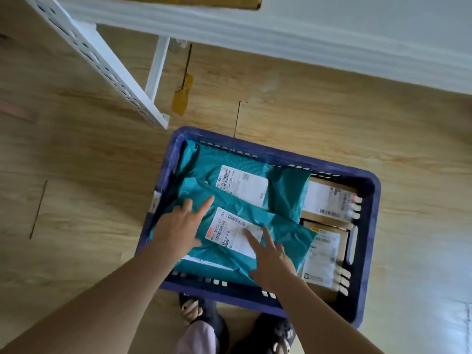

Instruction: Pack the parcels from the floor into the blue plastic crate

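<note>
Resting inside blue crate (281, 155), uppermost teal parcel (286, 235); under left grip (178, 226) at its left end, under right grip (273, 259) by its label; both spread flat, clamping nothing; 2 cardboard boxes (327, 200) alongside.

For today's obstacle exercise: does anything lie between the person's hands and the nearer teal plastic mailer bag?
Nothing visible does. The left hand and right hand both rest on the nearer teal plastic mailer bag, which already sits inside the blue plastic crate.
</note>
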Tool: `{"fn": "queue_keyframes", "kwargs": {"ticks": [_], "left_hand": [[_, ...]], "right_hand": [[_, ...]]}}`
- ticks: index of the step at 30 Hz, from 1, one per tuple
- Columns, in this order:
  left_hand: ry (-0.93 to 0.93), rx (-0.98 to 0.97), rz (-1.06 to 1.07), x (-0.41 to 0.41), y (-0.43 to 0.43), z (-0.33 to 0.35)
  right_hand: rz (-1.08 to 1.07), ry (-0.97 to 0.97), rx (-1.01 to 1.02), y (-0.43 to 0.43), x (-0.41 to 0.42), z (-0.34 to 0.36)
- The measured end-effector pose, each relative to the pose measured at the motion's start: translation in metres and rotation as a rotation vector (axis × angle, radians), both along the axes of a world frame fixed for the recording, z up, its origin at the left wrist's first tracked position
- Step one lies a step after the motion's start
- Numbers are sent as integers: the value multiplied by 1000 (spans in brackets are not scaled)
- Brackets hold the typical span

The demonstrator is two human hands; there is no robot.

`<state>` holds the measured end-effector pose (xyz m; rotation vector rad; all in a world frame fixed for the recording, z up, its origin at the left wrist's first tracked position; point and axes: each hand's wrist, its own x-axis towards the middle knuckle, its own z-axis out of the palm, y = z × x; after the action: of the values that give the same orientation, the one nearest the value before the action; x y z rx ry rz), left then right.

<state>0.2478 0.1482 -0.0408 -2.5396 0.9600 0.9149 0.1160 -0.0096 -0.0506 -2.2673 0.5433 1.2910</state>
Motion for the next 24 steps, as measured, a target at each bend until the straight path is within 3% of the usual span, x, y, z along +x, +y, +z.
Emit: {"fn": "queue_keyframes", "kwargs": {"ticks": [3, 9, 15, 19, 21, 24], "left_hand": [[143, 168, 96, -2, -4, -26], [116, 213, 210, -26, 13, -47], [49, 69, 112, -17, 30, -34], [-134, -340, -188, -6, 25, -22], [-19, -276, -143, -4, 16, -23], [221, 156, 8, -8, 4, -34]], "right_hand": [[84, -31, -40, 9, 4, -22], [181, -133, -194, 16, -2, -40], [218, -200, -127, 17, -9, -38], [316, -191, -70, 17, -12, -32], [318, -142, -53, 20, -11, -29], [265, -74, -39, 26, -8, -32]]}}
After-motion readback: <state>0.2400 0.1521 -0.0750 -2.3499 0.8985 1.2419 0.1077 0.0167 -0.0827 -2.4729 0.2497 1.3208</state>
